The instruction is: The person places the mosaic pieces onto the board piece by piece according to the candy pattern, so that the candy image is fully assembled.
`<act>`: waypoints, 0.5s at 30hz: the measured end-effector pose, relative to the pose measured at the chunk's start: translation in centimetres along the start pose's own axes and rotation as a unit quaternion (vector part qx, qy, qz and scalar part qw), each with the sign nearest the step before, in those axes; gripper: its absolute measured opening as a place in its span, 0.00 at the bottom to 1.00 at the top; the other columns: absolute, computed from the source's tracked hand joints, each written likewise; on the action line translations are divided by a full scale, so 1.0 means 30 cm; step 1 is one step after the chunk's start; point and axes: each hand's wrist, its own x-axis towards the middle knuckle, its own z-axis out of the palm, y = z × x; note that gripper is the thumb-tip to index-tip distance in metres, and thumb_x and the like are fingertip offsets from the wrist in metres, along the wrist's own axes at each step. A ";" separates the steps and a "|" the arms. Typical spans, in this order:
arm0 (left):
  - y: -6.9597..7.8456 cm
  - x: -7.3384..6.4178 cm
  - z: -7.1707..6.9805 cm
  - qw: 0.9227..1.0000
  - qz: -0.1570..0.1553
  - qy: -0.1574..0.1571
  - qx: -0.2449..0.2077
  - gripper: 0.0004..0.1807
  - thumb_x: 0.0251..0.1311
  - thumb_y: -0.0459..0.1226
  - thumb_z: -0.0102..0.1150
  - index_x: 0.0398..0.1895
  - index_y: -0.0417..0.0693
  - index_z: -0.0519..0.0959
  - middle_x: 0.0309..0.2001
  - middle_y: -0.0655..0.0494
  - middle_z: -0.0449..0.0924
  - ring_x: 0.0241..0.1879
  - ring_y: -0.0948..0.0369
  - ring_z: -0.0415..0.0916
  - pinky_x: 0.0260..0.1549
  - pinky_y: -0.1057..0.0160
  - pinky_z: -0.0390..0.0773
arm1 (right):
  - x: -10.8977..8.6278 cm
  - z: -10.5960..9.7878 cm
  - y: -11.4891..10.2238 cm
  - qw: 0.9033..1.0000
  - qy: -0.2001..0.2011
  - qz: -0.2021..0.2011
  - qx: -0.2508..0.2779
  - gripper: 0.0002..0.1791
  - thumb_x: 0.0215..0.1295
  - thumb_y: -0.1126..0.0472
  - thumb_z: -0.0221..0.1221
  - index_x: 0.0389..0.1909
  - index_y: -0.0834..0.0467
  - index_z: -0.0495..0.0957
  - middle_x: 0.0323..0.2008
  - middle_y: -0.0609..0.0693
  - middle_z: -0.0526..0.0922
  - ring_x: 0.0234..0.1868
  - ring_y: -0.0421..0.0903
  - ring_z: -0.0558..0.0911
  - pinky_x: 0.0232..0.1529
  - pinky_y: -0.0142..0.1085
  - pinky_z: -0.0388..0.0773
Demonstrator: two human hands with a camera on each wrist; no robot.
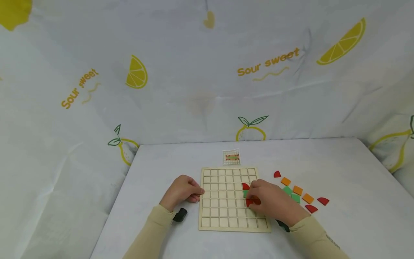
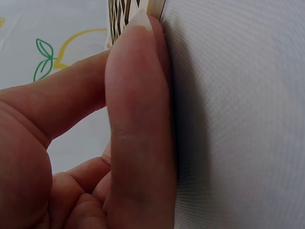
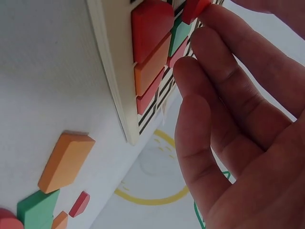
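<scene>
The square-grid wooden board (image 1: 223, 212) lies on the table. At its left edge my left hand (image 1: 183, 190) holds the rim, thumb (image 2: 138, 90) and a finger close together there. My right hand (image 1: 273, 199) is over the board's right side and pinches a red quarter-circle piece (image 3: 194, 8) between its fingertips, low over the grid beside a green square piece (image 3: 181, 31). Around it on the board sit a red quarter-circle (image 1: 245, 186) above the green piece, and an outer column of a red piece (image 3: 152, 31), an orange square (image 3: 151, 67) and another red piece (image 3: 150, 93). The right hand partly hides these in the head view.
A small pattern card (image 1: 231, 157) with a coloured design lies behind the board. Right of the board are scattered loose pieces: orange squares (image 1: 308, 198), green squares (image 1: 295, 198) and red quarter-circles (image 1: 323, 201). A white lemon-printed cloth (image 1: 194, 108) hangs behind the table.
</scene>
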 end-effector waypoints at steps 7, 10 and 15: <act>-0.001 0.003 -0.005 1.000 0.006 -0.004 0.003 0.10 0.60 0.36 0.79 0.35 0.41 0.86 0.25 0.50 0.89 0.21 0.65 0.85 0.26 0.67 0.88 | 0.004 0.004 0.002 1.000 0.006 -0.018 0.002 0.08 0.60 0.55 0.80 0.37 0.48 0.90 0.34 0.37 0.74 0.37 0.35 0.70 0.35 0.28 0.73; -0.002 0.003 -0.005 1.000 0.008 -0.005 0.004 0.10 0.60 0.36 0.79 0.34 0.41 0.86 0.25 0.50 0.89 0.20 0.65 0.84 0.26 0.67 0.88 | 0.007 0.008 0.006 1.000 0.011 -0.025 -0.001 0.08 0.60 0.55 0.80 0.37 0.48 0.90 0.34 0.37 0.75 0.37 0.35 0.70 0.35 0.29 0.75; 0.001 0.001 -0.005 1.000 0.004 -0.007 0.001 0.10 0.60 0.36 0.79 0.34 0.41 0.85 0.25 0.50 0.89 0.20 0.65 0.84 0.25 0.67 0.88 | 0.011 0.015 0.005 1.000 0.005 -0.017 -0.006 0.07 0.60 0.57 0.79 0.36 0.47 0.90 0.34 0.36 0.76 0.38 0.34 0.72 0.38 0.30 0.80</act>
